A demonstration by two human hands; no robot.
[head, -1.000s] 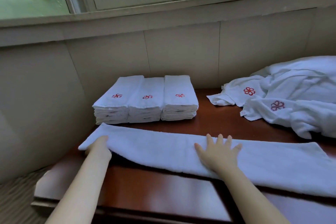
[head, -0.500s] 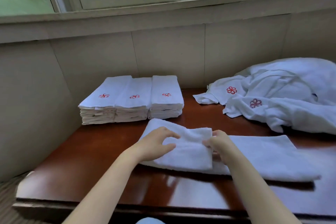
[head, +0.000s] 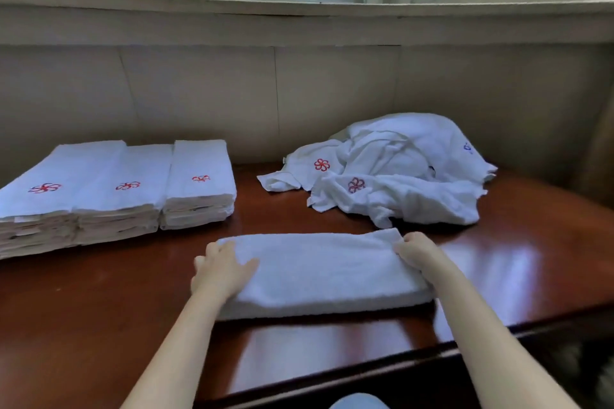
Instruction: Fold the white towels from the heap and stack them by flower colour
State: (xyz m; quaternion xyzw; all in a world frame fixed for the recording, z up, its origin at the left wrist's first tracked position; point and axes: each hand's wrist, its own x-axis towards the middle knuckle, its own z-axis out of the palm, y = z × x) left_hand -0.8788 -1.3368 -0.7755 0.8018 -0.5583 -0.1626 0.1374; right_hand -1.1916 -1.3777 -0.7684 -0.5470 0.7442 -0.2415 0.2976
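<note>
From the head view, the only one I have, I see the towel in hand [head: 327, 271] lying as a long folded band across the near part of the wooden table [head: 518, 262]; my left hand [head: 221, 271] rests flat on its left end, fingers straight and spread, pressing the cloth down; my right hand [head: 415, 249] is at the right end with fingers curled over the edge, gripping the fold; no flower shows on this towel's upper face, so I cannot tell its colour yet.

To the far left stand three stacks of folded towels [head: 113, 189] side by side and touching, each topped by a red flower; I judge that part done.

At the back right lies the heap [head: 398, 173], still rumpled; I make out a red flower, a darker reddish one and a blue mark at its far edge; several towels remain; I judge the task well advanced but not near finished; this band needs at least one more fold before it joins a stack.
</note>
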